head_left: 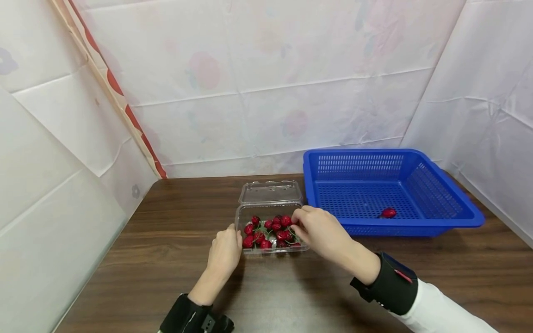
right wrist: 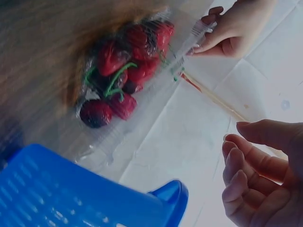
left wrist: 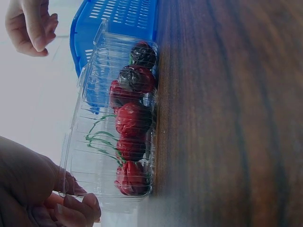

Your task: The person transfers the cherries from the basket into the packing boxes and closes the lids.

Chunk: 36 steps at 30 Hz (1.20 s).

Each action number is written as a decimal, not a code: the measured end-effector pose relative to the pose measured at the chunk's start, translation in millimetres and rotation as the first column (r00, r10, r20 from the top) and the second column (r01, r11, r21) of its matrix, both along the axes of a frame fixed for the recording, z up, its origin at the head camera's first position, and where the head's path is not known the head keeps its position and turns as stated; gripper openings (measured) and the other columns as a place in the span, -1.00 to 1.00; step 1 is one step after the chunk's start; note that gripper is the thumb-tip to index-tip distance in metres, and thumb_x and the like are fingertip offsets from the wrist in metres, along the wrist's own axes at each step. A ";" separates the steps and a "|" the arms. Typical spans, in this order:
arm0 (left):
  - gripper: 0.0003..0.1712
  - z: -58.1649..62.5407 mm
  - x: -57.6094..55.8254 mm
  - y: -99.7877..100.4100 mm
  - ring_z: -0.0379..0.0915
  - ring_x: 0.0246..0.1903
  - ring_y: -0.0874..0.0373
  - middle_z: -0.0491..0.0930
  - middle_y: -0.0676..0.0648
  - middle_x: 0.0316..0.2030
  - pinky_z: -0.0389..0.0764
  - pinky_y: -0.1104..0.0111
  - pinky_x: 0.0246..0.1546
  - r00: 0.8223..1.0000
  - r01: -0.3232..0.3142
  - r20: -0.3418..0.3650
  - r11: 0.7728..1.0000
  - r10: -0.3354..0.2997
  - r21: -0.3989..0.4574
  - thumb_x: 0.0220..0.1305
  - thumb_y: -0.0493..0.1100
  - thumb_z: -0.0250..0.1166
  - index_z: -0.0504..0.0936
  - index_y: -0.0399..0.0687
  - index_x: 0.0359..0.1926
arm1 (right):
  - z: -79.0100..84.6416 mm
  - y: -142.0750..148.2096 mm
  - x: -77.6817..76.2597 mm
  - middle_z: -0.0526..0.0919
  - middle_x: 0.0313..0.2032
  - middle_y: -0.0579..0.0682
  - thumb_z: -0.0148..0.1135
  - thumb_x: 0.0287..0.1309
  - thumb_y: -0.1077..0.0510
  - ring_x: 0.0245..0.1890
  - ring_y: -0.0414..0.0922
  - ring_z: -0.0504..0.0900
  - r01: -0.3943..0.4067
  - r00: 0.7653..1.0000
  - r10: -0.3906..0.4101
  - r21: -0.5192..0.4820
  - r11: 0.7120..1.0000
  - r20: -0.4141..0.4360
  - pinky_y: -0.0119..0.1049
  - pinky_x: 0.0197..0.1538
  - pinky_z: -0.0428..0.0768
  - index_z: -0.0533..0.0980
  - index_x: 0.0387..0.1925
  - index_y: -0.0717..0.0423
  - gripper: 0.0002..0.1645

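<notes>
A clear plastic clamshell box (head_left: 272,252) sits on the table with its lid (head_left: 272,192) folded back. Inside lie several red cherries (head_left: 265,244) with green stems (left wrist: 102,137), some showing dark patches in the left wrist view. My left hand (head_left: 225,249) pinches the box's left wall at the rim. Over the right side of the box is my right hand (head_left: 322,231), its fingers (right wrist: 258,163) loosely bent, thumb near the index fingertip, with nothing visible between them. One red cherry (head_left: 389,212) lies in the blue basket (head_left: 416,223), right of the box.
The blue basket stands close beside the box's right side, its perforated walls higher than the box. Behind the brown wooden table (head_left: 166,259) hangs a pale patterned sheet (head_left: 250,92), with more sheeting at both sides.
</notes>
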<state>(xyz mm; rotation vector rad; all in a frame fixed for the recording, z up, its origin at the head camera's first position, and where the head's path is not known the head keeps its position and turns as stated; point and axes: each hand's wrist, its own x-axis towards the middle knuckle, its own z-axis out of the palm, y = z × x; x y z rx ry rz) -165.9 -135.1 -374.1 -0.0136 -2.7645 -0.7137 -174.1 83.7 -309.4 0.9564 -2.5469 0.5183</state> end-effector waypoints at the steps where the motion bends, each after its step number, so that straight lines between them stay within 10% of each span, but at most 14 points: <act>1: -0.79 0.1 0.1 0.0 0.36 -0.75 0.12 0.50 -0.22 -0.64 0.32 0.36 -0.83 1.000 0.000 -0.001 1.000 0.000 -0.001 0.21 -0.33 0.08 0.50 -0.49 -0.29 | 1.5 1.2 -0.1 0.48 -0.54 -0.13 0.27 -0.05 0.28 -0.56 -0.25 0.44 0.004 1.000 -0.004 0.001 1.000 0.001 -0.40 -0.49 0.43 0.52 -0.51 0.12 -0.94; 36: -0.81 0.1 0.2 -1.4 0.39 -0.74 0.08 0.48 -0.18 -0.66 0.32 0.31 -0.82 1.000 -0.002 0.013 1.000 0.002 0.008 0.22 -0.33 0.06 0.50 -0.45 -0.33 | 28.5 75.4 -18.9 0.53 -0.52 0.01 0.27 -0.02 0.27 -0.53 -0.12 0.50 0.206 0.976 -0.209 0.060 0.977 0.054 -0.28 -0.51 0.45 0.53 -0.39 0.24 -0.88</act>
